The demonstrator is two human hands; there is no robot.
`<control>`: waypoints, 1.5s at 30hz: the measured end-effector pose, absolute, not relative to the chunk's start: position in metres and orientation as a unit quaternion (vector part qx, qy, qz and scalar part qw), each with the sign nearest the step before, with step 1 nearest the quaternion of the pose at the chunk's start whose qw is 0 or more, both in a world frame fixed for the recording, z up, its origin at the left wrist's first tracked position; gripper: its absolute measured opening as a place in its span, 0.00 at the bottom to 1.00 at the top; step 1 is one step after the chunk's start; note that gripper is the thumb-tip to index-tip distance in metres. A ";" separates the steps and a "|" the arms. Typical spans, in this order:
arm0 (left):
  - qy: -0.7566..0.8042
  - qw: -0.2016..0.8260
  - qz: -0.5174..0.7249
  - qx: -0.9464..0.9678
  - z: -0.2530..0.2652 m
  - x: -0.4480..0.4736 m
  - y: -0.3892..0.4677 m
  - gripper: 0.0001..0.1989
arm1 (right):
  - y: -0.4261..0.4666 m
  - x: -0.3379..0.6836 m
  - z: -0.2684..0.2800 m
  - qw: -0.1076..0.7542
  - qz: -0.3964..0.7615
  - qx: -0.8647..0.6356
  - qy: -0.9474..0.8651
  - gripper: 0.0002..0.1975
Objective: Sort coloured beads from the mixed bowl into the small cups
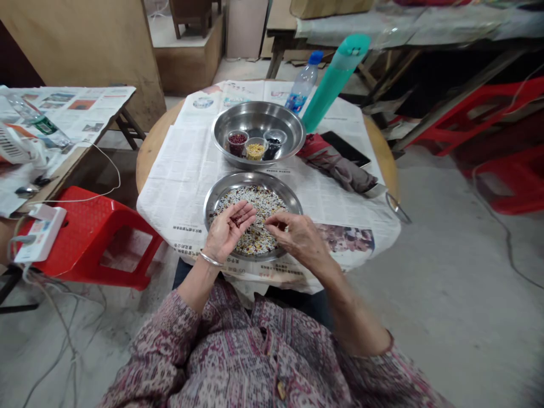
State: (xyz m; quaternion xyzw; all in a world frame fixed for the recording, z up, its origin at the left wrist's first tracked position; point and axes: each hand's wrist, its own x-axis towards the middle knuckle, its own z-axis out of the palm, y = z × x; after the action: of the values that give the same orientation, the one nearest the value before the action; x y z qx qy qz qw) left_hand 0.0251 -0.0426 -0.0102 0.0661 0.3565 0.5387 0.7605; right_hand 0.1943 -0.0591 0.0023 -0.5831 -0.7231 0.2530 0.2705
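My left hand (232, 226) is turned palm up and cupped, with several small red beans (238, 220) lying in it. Opposite it, my right hand (297, 233) hangs over the tray with thumb and fingertips pinched together. Whatever may be between those fingertips is too small to make out. Below both hands is a round steel tray (295, 199), spread with a mix of white grains and red, yellow and dark beans (259, 198). Behind it a deeper steel basin (221, 122) holds clear cups of red beans (237, 143), yellow kernels (255, 150) and black beans (272, 147).
Newspaper (170, 164) covers the round table. To the right of the basin are a water bottle (304, 85), a tall teal bottle (334, 85), a folded umbrella (340, 167) and a dark phone (346, 148). A red stool (93, 232) with a power strip (40, 233) stands left.
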 end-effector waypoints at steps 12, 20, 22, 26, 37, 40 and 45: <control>0.366 0.754 0.542 0.062 -0.011 0.025 -0.042 0.12 | -0.065 0.193 0.003 0.024 0.127 -0.506 -0.853 0.10; 0.360 0.754 0.544 0.070 -0.014 0.025 -0.040 0.12 | -0.067 0.196 -0.014 0.062 0.115 -0.488 -0.863 0.08; 0.358 0.756 0.543 0.071 -0.014 0.025 -0.041 0.12 | -0.067 0.197 -0.016 0.069 0.119 -0.494 -0.858 0.08; 0.358 0.755 0.544 0.078 -0.014 0.025 -0.041 0.12 | -0.065 0.196 -0.019 0.072 0.119 -0.512 -0.848 0.08; 0.361 0.755 0.541 0.079 -0.012 0.025 -0.042 0.12 | -0.059 0.198 0.002 0.137 0.216 -0.585 -0.770 0.09; 0.362 0.756 0.539 0.084 -0.011 0.024 -0.042 0.13 | -0.059 0.203 0.003 0.133 0.241 -0.591 -0.759 0.09; 0.361 0.757 0.538 0.084 -0.010 0.024 -0.042 0.14 | -0.060 0.201 0.003 0.131 0.208 -0.578 -0.778 0.09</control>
State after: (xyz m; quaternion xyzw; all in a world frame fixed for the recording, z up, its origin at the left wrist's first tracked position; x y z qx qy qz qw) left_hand 0.0242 -0.0422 -0.0099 0.0839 0.3613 0.5381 0.7569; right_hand 0.2012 -0.0603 0.0031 -0.5785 -0.7778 0.2078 0.1311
